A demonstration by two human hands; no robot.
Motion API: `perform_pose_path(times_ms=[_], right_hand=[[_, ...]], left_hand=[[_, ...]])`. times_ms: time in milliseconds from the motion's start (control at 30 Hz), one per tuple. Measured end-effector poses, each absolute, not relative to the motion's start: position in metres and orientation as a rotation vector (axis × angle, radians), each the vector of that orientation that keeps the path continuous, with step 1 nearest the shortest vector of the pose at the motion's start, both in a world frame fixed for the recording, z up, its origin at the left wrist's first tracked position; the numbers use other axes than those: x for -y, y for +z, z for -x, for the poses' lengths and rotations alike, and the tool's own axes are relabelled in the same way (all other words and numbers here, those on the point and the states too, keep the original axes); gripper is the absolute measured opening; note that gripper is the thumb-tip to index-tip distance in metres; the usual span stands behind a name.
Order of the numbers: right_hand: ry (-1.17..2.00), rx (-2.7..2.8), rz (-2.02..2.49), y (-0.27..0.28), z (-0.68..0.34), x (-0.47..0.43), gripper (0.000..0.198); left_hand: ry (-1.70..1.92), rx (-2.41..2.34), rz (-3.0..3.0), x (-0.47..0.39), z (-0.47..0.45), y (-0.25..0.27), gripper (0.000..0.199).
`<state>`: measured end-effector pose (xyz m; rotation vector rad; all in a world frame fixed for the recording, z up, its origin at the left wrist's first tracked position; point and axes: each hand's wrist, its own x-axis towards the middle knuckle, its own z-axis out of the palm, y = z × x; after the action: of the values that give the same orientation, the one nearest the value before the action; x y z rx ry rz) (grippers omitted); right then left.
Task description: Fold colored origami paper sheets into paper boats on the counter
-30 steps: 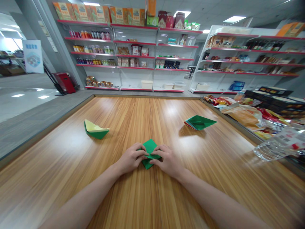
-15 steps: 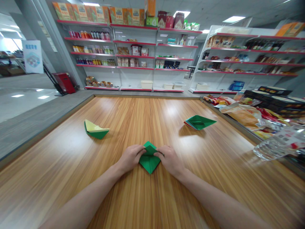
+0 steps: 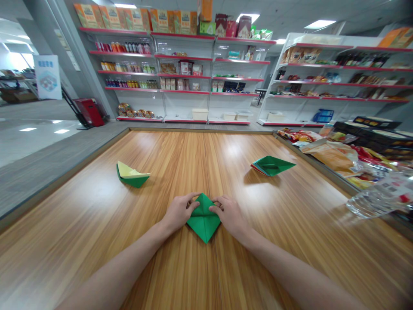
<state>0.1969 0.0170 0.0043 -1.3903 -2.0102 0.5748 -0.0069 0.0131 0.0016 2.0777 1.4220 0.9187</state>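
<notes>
A diamond-shaped piece of folded green paper (image 3: 204,224) lies low over the wooden table (image 3: 161,267), with creases across its middle and down its length. My left hand (image 3: 180,211) grips its upper left edge between thumb and fingers. On the opposite edge, my right hand (image 3: 227,213) pinches the paper in the same way. Farther off to the left sits a folded paper boat (image 3: 133,175), green outside and pale yellow inside. To the right stands a stack of nested folded paper boats (image 3: 272,166), green on top with other colours showing at its left end.
Along the right edge lie a clear plastic bottle (image 3: 371,202), snack bags (image 3: 332,155) and black boxes (image 3: 374,135). Shelves of goods (image 3: 183,92) stand beyond the table. A red case (image 3: 90,113) is on the floor at left.
The green paper has opened out wider and its lower tip reaches nearer to me. Both hands keep their hold at its sides, with the fingers slightly shifted.
</notes>
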Motion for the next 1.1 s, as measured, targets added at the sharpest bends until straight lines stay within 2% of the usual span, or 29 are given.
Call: perform_pose_path(times_ms=[233,367,567,700,900,967,1100], right_hand=[[0.272,2.114,1.577,0.007,-0.194,-0.014,0.010],[0.150,2.147,1.623,0.007,-0.195,-0.012,0.018],[0.094,2.215,1.662,0.005,-0.193,-0.006,0.035],[0.123,2.198,1.665,0.002,-0.192,-0.005,0.034],[0.270,2.133,1.545,0.001,-0.194,-0.005,0.033],[0.382,2.070,1.506,0.003,-0.194,-0.005,0.032],[0.717,1.927,1.373,0.008,-0.191,-0.004,0.032]], left_hand=[[0.761,-1.559,-2.393,-0.010,0.005,-0.001,0.032],[0.644,-1.596,-2.574,-0.004,0.003,0.003,0.033],[0.577,-1.558,-2.554,0.002,-0.002,0.002,0.042],[0.682,-1.537,-2.419,0.000,-0.002,-0.004,0.057],[0.883,-1.457,-2.000,-0.008,-0.001,-0.006,0.069],[0.960,-1.392,-1.817,-0.010,0.000,-0.003,0.061],[1.047,-1.235,-1.666,-0.009,-0.001,0.004,0.020]])
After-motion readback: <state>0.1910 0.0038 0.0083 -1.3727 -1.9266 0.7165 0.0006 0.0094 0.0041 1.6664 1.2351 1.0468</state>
